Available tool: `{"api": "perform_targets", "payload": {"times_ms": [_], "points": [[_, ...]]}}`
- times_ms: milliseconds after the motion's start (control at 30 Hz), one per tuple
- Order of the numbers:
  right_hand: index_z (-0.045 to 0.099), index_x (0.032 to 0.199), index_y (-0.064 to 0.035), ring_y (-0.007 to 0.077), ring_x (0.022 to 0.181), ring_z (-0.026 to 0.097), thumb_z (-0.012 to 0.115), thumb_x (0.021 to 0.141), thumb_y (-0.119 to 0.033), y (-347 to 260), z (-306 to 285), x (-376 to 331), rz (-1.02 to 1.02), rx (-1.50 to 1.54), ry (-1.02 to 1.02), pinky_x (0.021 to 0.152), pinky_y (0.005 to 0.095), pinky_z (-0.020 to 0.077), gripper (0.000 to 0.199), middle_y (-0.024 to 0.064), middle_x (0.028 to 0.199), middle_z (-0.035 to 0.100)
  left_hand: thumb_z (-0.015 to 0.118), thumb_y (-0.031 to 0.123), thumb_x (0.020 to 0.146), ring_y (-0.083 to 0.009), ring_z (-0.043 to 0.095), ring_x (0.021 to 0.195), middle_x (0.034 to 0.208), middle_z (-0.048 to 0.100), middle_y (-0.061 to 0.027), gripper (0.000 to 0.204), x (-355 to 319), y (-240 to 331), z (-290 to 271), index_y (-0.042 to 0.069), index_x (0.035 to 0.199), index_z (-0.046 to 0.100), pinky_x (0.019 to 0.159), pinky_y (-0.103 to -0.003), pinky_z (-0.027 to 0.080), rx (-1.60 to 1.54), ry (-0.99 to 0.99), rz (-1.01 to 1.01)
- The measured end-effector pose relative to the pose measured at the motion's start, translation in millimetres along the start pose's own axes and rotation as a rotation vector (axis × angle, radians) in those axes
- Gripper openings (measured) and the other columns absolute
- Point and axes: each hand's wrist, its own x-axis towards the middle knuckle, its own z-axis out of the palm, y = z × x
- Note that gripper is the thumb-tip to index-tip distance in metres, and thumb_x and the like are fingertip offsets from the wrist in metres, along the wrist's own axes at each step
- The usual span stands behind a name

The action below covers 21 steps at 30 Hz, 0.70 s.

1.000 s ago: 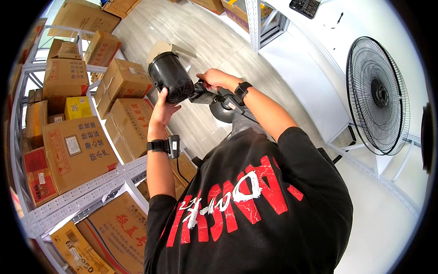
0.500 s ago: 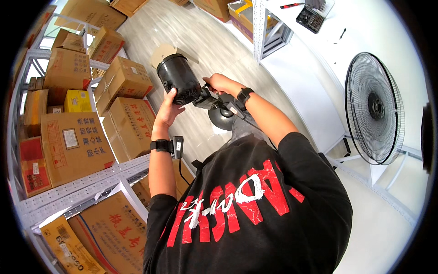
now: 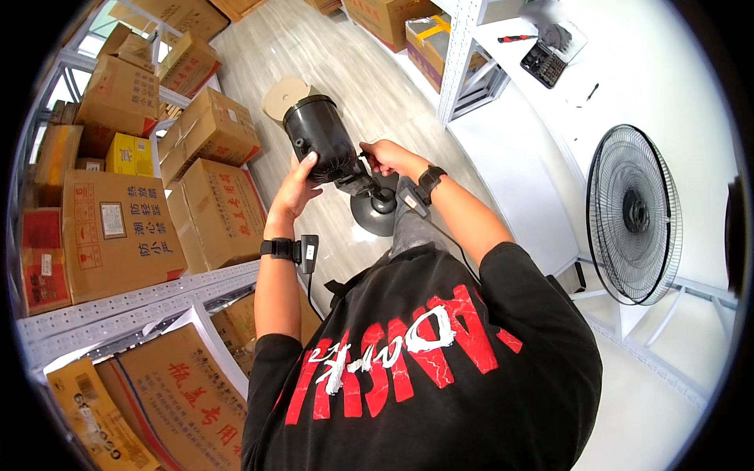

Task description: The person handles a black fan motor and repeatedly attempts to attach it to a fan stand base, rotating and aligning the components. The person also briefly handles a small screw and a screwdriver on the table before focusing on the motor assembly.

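Many cardboard boxes (image 3: 118, 228) fill the metal shelving (image 3: 126, 302) at the left, and a standing fan (image 3: 632, 216) rests at the right beside a white tabletop (image 3: 628, 71). A black cylindrical motor housing (image 3: 320, 141) is held above the floor, over a round black base (image 3: 375, 212). The left hand (image 3: 297, 188) cups the housing's lower side, fingers closed against it; the right hand (image 3: 385, 157) pinches at its neck joint.

Brown cardboard boxes (image 3: 118, 228) fill a white metal shelf rack (image 3: 133, 302) to the left of the hands, with a small yellow box (image 3: 129, 155) among them. Well to the right stands a caged fan (image 3: 632, 213), and beyond it, a white table (image 3: 628, 71) bearing a calculator (image 3: 547, 63).
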Motion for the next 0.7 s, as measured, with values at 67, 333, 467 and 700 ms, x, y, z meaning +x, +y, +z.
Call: {"api": "perform_targets", "payload": {"times_ms": [67,333,467,700], "points": [[0.067,0.085,-0.0028,0.0301,0.072,0.065,0.061,0.091,-0.035,-9,5,-11,-0.352,-0.440,0.284,0.069,0.0384,0.0507,0.034,0.0143,0.075,0.067,0.059,0.067,0.082,-0.0386,0.027,0.142,0.157,0.023,-0.0167,0.100,-1,0,1,0.023,0.155,0.006,0.111,-0.063,0.019,0.003,0.004,0.001],[0.068,0.084,-0.0026,0.0309,0.076,0.066,0.062,0.091,-0.033,-15,2,-26,-0.484,-0.568,0.294,0.070,0.0409,0.0505,0.031,0.0148,0.080,0.069,0.060,0.067,0.081,-0.0397,0.025,0.142,0.157,0.022,-0.0166,0.103,0,0,0,0.024,0.155,0.005,0.110,-0.065,0.017,-0.006,0.009,0.013],[0.067,0.074,-0.0023,0.0318,0.071,0.066,0.054,0.093,-0.041,-7,7,4,0.093,-0.008,0.110,0.065,0.0418,0.0490,0.046,0.0187,0.069,0.065,0.061,0.068,0.080,-0.0379,0.026,0.142,0.156,0.025,-0.0165,0.102,4,0,0,0.023,0.155,0.008,0.110,-0.064,0.017,-0.008,0.005,0.012],[0.066,0.103,-0.0068,0.0333,0.086,0.065,0.068,0.085,-0.032,-4,-10,-26,-0.694,-0.550,0.205,0.073,0.0425,0.0502,0.031,0.0151,0.093,0.068,0.060,0.069,0.080,-0.0418,0.028,0.140,0.156,0.024,-0.0183,0.103,7,-9,-2,0.024,0.154,0.005,0.110,-0.065,0.018,-0.006,0.006,0.007]]}}
